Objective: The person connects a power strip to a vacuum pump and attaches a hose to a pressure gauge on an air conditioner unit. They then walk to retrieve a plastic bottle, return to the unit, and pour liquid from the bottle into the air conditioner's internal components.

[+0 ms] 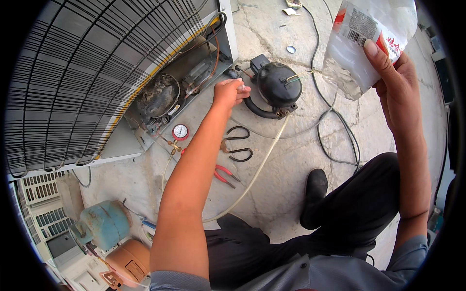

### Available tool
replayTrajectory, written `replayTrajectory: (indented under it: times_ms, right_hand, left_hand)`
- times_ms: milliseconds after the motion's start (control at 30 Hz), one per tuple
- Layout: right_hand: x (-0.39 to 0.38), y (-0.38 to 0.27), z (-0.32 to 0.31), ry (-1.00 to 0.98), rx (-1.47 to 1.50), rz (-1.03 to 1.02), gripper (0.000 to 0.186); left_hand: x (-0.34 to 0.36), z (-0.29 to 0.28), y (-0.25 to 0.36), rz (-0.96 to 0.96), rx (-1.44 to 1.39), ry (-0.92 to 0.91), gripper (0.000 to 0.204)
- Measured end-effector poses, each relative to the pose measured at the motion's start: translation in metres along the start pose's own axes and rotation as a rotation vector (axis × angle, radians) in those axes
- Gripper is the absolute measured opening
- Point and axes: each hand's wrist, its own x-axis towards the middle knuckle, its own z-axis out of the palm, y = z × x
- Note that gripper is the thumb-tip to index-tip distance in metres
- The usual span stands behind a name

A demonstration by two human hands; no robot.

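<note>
Left hand (230, 92): closed grip on a small whitish part, too small to identify, just beside the black compressor (278, 86) on the concrete floor (291, 184).
Right hand (395, 85): raised at upper right, fingers wrapped around a clear plastic bottle (359, 43); thumb lies across the label. Bottle top is cut off by the picture edge.
Black compressor: stands free on the floor, with a black tube looping under it and thin wires at its right side.
Clear hose (257, 169): runs from the compressor base down toward the person's lap; lower end hidden behind the left forearm.
Refrigerator back (97, 72): lies to the left, condenser grille facing up; a second, dusty compressor (158, 94) sits in its open bay.
Pressure gauge (180, 131): on a brass fitting near the bay; dial unreadable.
Red-handled pliers (224, 175): on the floor, partly hidden by the forearm.
Blue cylinder (102, 223): lower left, beside an orange cylinder (131, 259).
</note>
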Motion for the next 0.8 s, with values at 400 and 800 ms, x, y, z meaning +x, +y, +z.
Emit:
replayTrajectory:
  times_ms: [400,800]
  right_hand:
    - [0.009,0.011,0.006,0.049,0.061,0.137,0.041]
    - [0.019,0.019,0.016,0.039,-0.008,0.171,0.043]
  left_hand:
    - [-0.015,0.004,0.047,0.282,-0.317,0.252,0.019]
    - [0.041,-0.026,0.055,0.793,0.022,0.387,0.067]
